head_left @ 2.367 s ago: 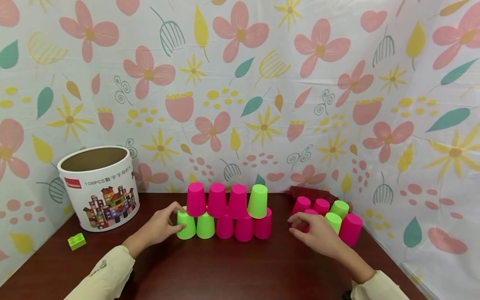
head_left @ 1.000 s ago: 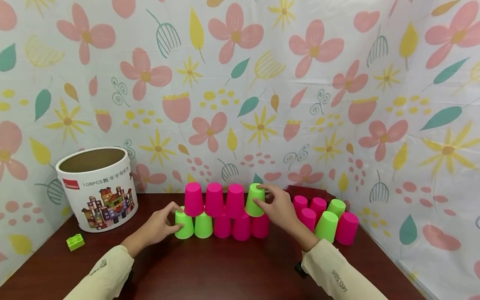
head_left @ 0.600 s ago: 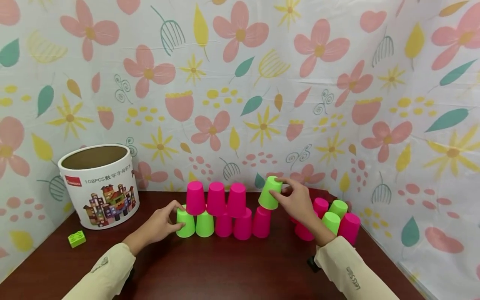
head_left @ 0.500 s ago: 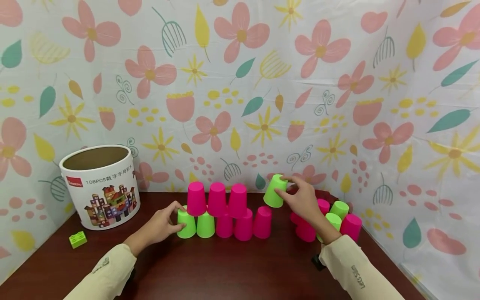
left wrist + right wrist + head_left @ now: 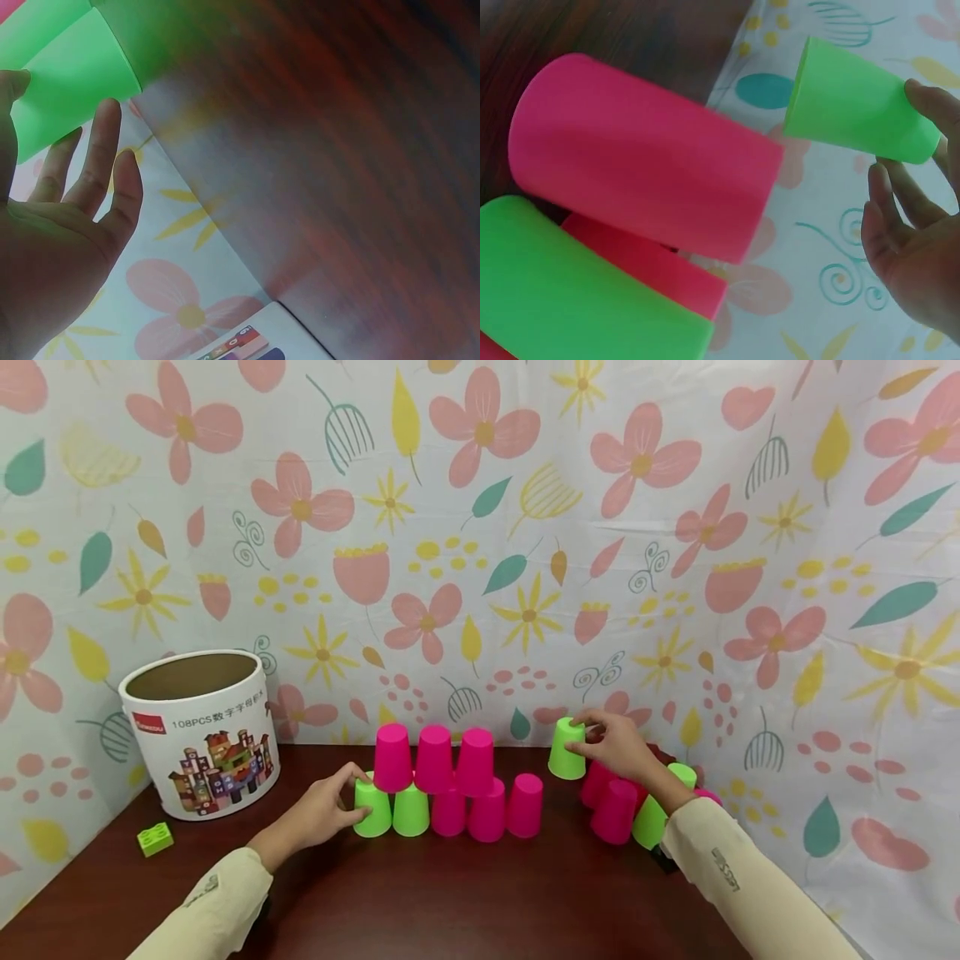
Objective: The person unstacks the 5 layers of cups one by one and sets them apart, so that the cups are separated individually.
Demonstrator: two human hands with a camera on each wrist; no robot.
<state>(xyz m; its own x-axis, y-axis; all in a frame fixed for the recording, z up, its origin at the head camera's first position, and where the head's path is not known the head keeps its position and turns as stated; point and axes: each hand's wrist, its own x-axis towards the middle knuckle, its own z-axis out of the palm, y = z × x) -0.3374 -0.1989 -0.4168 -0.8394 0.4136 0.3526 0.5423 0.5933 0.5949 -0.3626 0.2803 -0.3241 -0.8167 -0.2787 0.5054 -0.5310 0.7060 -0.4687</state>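
Note:
Upside-down cups form two levels in the head view. On the table are two green cups, the leftmost one [image 5: 370,814] included, and three pink ones; the rightmost pink cup [image 5: 525,807] has nothing on it. Three pink cups, such as the middle one [image 5: 434,760], make the upper level. My left hand [image 5: 322,812] holds the leftmost green cup, thumb at its front; some fingers hang free in the left wrist view. To the right of the stack, my right hand [image 5: 621,747] grips another green cup [image 5: 565,752] between thumb and fingers, raised off the table.
Beneath my right forearm stands a group of pink and green cups, a pink cup [image 5: 614,812] at its front, partly hidden. A white bucket [image 5: 217,760] and a green toy brick [image 5: 155,839] are at the left. Flowered cloth [image 5: 465,543] hangs behind the table [image 5: 450,893].
My right hand went from the right-hand group to the upper level, took its green cup and carried it right, off the stack. The left hand stayed on its cup.

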